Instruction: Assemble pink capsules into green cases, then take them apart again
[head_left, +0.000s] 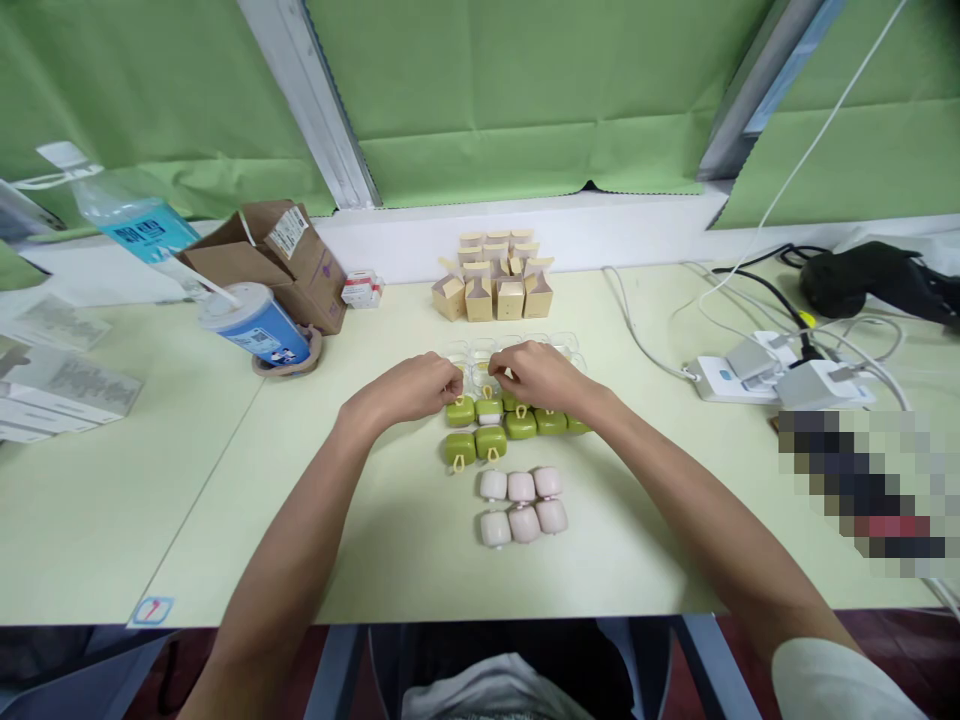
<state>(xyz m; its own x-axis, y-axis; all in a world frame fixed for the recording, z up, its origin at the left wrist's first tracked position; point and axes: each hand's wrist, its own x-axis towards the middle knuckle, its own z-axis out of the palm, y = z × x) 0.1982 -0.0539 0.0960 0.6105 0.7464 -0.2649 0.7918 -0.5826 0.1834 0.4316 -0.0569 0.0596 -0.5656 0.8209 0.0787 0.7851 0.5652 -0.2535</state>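
My left hand [426, 382] is closed, its fingertips down at the strap loop of a small green case [460, 411]. My right hand [529, 370] bends its fingers into a pinch above a clear plastic tray [480, 378]; anything held there is too small to see. Below the right fingers sits a green case with a pale front [489, 411]. More green cases [551, 423] stand beside it, partly under the right wrist. In front are two green cases [491, 442] with yellow loops, then several pale pink and white rounded cases [523, 486] in two rows.
Small open cartons [495, 280] stand at the back by the wall. To the left are a blue cup [259, 325], a brown cardboard box [281, 260], a bottle [142, 225] and white boxes [64, 390]. A power strip [731, 380] with chargers and cables lies right.
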